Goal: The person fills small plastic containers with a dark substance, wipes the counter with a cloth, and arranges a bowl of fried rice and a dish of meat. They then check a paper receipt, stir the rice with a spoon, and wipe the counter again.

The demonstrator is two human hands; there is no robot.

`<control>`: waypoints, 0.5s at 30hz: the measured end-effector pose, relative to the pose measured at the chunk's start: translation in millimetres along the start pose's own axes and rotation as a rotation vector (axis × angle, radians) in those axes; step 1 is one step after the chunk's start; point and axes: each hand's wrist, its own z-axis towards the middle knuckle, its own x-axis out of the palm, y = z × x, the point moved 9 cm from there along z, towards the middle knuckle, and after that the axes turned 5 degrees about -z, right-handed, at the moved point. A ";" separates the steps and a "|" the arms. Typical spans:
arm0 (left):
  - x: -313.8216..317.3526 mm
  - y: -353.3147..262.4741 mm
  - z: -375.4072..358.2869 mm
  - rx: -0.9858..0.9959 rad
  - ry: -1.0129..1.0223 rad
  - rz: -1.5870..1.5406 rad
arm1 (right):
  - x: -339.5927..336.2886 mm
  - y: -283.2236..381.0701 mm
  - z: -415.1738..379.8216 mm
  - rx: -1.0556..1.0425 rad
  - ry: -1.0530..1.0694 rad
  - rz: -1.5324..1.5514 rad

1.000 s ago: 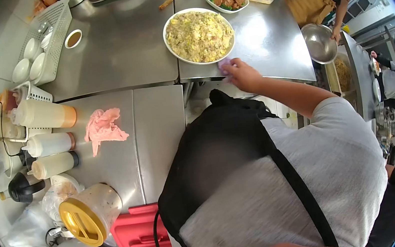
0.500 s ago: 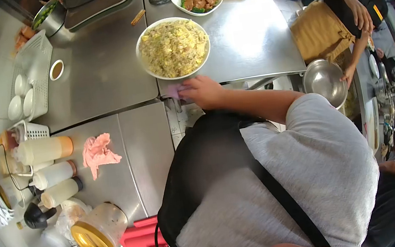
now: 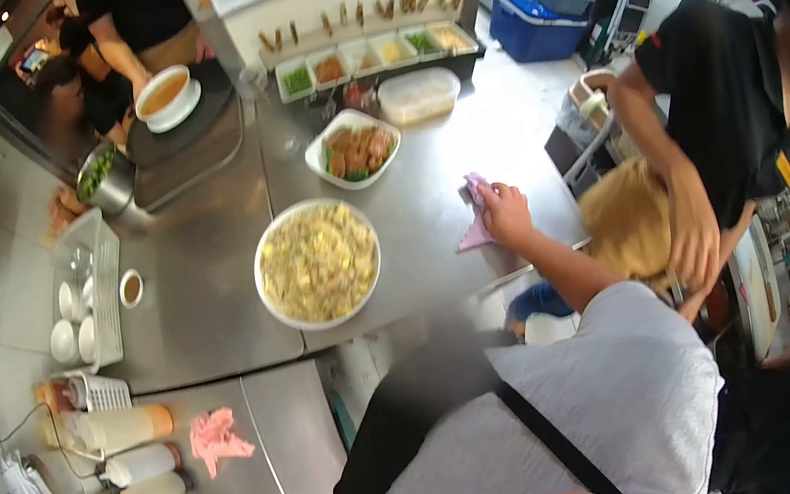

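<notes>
Steel counter [image 3: 462,152] bears right hand [image 3: 505,211], its grip grasping pink cloth [image 3: 478,225].

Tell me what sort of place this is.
Most likely a restaurant kitchen or serving pass. Stainless steel counters carry a big plate of fried rice, a row of garnish containers and squeeze bottles, while the right hand presses a pink cloth on the counter.

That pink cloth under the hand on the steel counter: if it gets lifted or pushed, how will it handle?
The cloth looks thin and crumpled, so it would probably flop and drape rather than keep a shape. It seems light. Pressed flat by the right hand, it should slide easily over the smooth, shiny counter, likely bunching at its loose corner.
</notes>
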 end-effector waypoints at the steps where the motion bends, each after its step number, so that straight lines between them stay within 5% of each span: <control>1: 3.9 -7.0 -0.5 -0.004 -0.013 -0.018 | 5.3 -12.8 8.1 0.006 -0.001 -0.012; 9: -15.0 -85.6 8.4 0.067 -0.190 -0.184 | 30.3 -82.7 72.9 0.130 -0.058 -0.013; 15: -102.0 -140.3 38.2 0.186 -0.366 -0.435 | 37.7 -108.8 95.1 0.178 -0.064 0.002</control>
